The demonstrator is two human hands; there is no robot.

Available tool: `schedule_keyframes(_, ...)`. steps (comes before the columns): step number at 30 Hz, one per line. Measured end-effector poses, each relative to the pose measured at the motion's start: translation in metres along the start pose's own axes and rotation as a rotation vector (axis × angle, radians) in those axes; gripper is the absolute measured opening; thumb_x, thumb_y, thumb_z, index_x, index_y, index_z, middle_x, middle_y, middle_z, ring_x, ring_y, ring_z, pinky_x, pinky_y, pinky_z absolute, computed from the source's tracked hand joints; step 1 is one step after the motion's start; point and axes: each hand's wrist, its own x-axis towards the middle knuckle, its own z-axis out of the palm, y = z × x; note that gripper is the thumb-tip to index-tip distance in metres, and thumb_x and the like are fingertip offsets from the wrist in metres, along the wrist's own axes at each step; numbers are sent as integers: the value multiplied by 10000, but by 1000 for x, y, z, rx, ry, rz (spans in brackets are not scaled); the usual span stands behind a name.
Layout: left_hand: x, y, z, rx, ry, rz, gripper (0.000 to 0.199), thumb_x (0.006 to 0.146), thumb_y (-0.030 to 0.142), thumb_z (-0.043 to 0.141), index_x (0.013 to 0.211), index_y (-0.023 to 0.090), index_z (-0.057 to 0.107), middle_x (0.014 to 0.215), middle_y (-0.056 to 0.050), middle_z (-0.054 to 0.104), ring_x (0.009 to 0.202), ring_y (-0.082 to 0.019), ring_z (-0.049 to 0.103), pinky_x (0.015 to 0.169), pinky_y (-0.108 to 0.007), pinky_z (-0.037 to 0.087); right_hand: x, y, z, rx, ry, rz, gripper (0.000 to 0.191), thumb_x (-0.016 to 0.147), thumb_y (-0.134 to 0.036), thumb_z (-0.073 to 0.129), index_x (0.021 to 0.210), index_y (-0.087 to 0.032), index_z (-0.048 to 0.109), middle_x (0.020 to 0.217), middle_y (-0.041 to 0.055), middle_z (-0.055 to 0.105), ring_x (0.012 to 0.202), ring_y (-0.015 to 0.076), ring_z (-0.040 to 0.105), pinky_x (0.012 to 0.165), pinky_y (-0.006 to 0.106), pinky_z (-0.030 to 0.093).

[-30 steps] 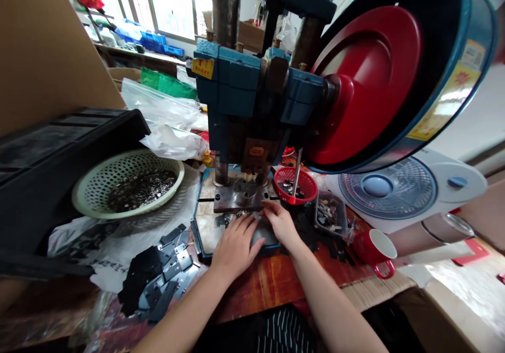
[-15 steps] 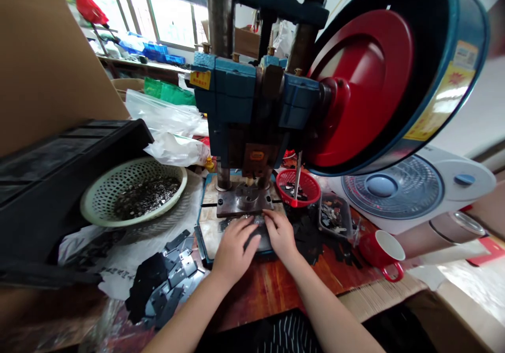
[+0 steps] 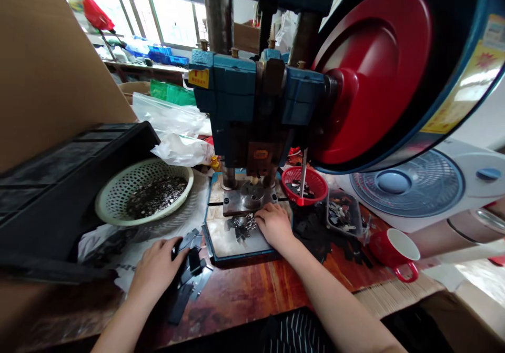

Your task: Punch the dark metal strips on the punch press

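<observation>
On the left, my left hand (image 3: 158,269) lies over a loose pile of flat dark metal plates (image 3: 193,263), its thumb and fingers apart at the pile's edge. My right hand (image 3: 275,227) rests on the pale bed of a blue bench press (image 3: 236,245), fingers together and bent. Its fingertips touch down beside small shiny metal pieces (image 3: 242,225), just in front of the steel die block (image 3: 236,201). Whatever may be under those fingertips is hidden. The press's ram (image 3: 260,158) hangs above the die.
A pale green basket (image 3: 103,205) of small metal bits stands left, beside a black crate (image 3: 79,153). Right of the press are a red basket (image 3: 324,192), a clear box (image 3: 360,227) of parts, a red mug (image 3: 389,248) and a fan (image 3: 414,184). The big red-and-blue wheel (image 3: 379,79) overhangs the right side.
My left hand has left the press bed and moved left onto the plate pile. The dark plate in front of the die is gone from there; small shiny pieces show instead. My right hand stays near the die.
</observation>
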Motion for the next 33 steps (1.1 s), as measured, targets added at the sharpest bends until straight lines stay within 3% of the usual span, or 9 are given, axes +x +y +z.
schedule_keyframes(10,8,7,-15,-206,-11,-35,294,798,453,431,815,225,615,890,-69,664,869,-252,602,759,-322,421,1,-7,6,-52,-5,-33,145,869,-272,544,844,-261,686,878,24,629,899,208,513,787,334,335)
schedule_keyframes(14,1,8,-26,-359,97,-179,317,768,493,468,862,239,632,877,-45,689,798,-242,629,684,-305,442,4,-9,0,124,81,-20,161,882,-220,518,837,-231,673,850,27,622,856,186,525,780,304,364)
schedule_keyframes(17,-2,13,-30,-597,189,-229,380,738,499,521,982,238,647,931,-42,697,854,-233,635,747,-307,464,18,-8,-7,288,211,-19,165,881,-189,499,855,-205,661,860,35,613,851,173,528,799,288,387)
schedule_keyframes(20,-6,32,-32,-957,169,-280,477,699,516,580,1066,217,634,946,-45,696,822,-206,643,772,-310,488,44,-5,-6,356,255,67,159,859,-196,513,846,-190,671,866,52,608,855,181,541,804,294,408)
schedule_keyframes(24,-15,73,-39,-1327,16,-295,515,626,485,691,1029,167,644,850,-45,697,702,-162,633,659,-270,513,73,-2,1,380,223,164,110,790,-202,582,845,-177,674,868,61,597,857,194,558,810,304,421)
schedule_keyframes(27,-20,97,-47,-1443,-77,-301,512,603,452,730,1012,153,657,774,-39,690,655,-141,621,608,-246,504,80,1,5,413,236,171,118,750,-212,600,845,-177,662,848,50,589,829,197,552,796,315,425)
schedule_keyframes(33,-25,118,-59,-1574,-105,-242,479,623,364,727,1045,153,652,920,-63,686,731,-154,649,658,-260,519,71,4,0,487,266,164,172,810,-266,520,830,-171,662,858,62,600,848,185,557,803,301,432)
